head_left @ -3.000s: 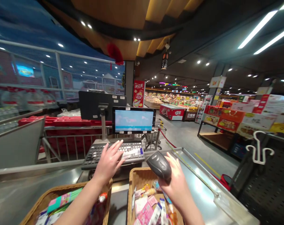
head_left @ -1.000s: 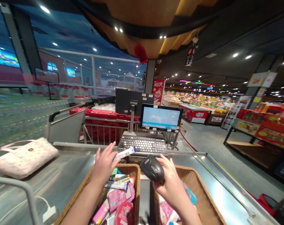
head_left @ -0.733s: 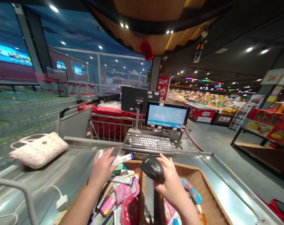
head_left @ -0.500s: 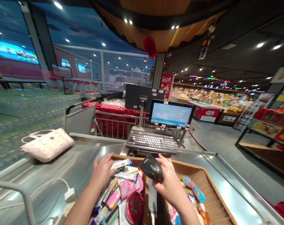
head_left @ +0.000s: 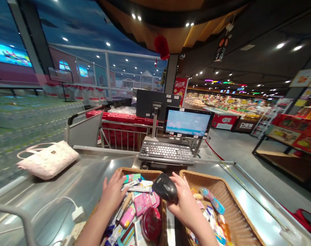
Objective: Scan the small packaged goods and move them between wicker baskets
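My right hand (head_left: 183,198) is wrapped around a black barcode scanner (head_left: 164,187), held above the gap between two wicker baskets. My left hand (head_left: 113,188) rests at the left rim of the left wicker basket (head_left: 142,171), fingers stretched out beside small packages. A green-and-pink packet (head_left: 132,177) and a slim white packet (head_left: 131,185) lie by its fingertips. The left basket is filled with packs, among them a pink pack (head_left: 143,203) and a round dark red container (head_left: 151,223). Inside the right wicker basket (head_left: 238,212) are a blue-capped bottle (head_left: 217,206) and several small packs.
Behind the baskets stand a black keyboard (head_left: 168,152) and a lit monitor (head_left: 188,122). A pale handbag (head_left: 51,160) sits on the metal counter (head_left: 93,167) at left. A white plug (head_left: 77,213) with its cord and a grey metal rail (head_left: 29,222) are at lower left.
The white packet near my left fingers now lies lower, and a green-and-pink packet shows above it. The scanner in my right hand has moved slightly down. The view has shifted a little.
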### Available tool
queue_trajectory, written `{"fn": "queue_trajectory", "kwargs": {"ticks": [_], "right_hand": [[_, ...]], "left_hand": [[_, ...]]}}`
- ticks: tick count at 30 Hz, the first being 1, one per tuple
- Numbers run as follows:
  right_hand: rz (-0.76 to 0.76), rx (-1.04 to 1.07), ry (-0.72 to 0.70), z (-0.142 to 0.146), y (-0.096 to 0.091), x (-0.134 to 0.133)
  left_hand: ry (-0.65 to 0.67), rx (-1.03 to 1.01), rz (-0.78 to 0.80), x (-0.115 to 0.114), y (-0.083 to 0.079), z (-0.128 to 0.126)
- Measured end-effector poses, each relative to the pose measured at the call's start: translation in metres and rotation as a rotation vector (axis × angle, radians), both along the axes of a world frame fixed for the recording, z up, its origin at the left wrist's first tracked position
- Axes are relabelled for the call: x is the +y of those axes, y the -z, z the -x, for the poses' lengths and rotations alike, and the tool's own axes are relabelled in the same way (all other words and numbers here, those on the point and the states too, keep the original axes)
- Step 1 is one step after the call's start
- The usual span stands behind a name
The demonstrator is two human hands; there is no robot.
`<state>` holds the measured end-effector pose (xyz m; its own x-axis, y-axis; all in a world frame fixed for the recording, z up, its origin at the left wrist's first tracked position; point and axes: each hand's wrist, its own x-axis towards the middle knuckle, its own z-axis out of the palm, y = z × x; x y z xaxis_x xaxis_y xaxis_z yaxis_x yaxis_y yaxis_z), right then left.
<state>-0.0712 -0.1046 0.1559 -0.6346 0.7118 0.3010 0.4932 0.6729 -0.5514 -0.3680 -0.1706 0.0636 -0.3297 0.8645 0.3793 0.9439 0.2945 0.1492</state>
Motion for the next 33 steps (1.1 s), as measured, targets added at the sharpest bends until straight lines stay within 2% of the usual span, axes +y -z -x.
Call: {"fn": "queue_trajectory", "kwargs": {"ticks": [4, 8, 14, 19, 22, 25, 29, 33], "right_hand": [[0.019, -0.008, 0.071, -0.02, 0.002, -0.004], [-0.006, -0.017, 0.19, -0.053, 0.005, -0.007], [-0.056, -0.029, 0.387, -0.119, 0.005, -0.003], [-0.1, 0.005, 0.55, -0.178, 0.003, 0.002], [-0.109, 0.014, 0.626, -0.206, 0.005, 0.005], [-0.102, 0.014, 0.672, -0.225, 0.008, 0.007], [-0.078, 0.017, 0.704, -0.242, 0.012, 0.013], [-0.071, 0.015, 0.693, -0.255, 0.015, 0.021]], "left_hand": [[0.13, 0.009, -0.066, 0.017, -0.008, -0.018], [0.301, 0.001, -0.121, 0.049, -0.011, -0.055], [0.583, -0.023, -0.097, 0.099, -0.015, -0.146], [0.797, 0.005, 0.057, 0.134, -0.016, -0.226], [0.902, 0.048, 0.228, 0.155, -0.003, -0.266], [0.974, 0.088, 0.385, 0.176, 0.018, -0.296], [1.028, 0.116, 0.486, 0.196, 0.051, -0.322], [1.055, 0.111, 0.607, 0.198, 0.087, -0.337]]}}
